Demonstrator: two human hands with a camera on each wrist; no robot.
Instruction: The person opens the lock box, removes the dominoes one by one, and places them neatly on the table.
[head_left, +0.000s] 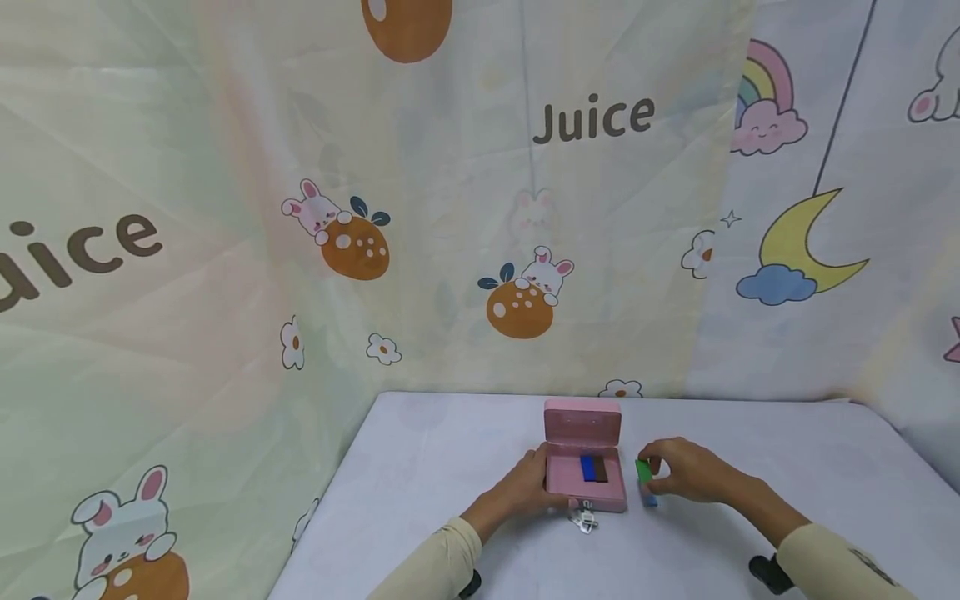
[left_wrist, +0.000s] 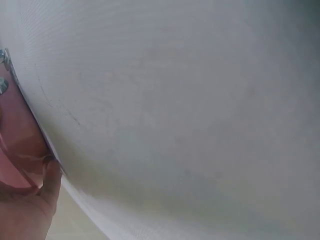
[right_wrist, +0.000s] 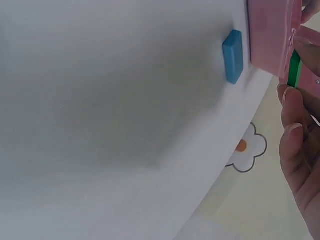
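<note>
Booth-like space, room type unclear: pastel fabric sheets [head_left: 450,150] printed with white cartoon rabbits [head_left: 543,273] and a yellow crescent moon [head_left: 783,229] hang around a white rectangular desk [head_left: 435,442].

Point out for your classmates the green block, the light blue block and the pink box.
Green block [right_wrist: 294,72]: right wrist view, its exposed face.
Light blue block [right_wrist: 234,59]: right wrist view, its visible middle.
Pink box [head_left: 565,475]: head view, bare inner floor.
</note>
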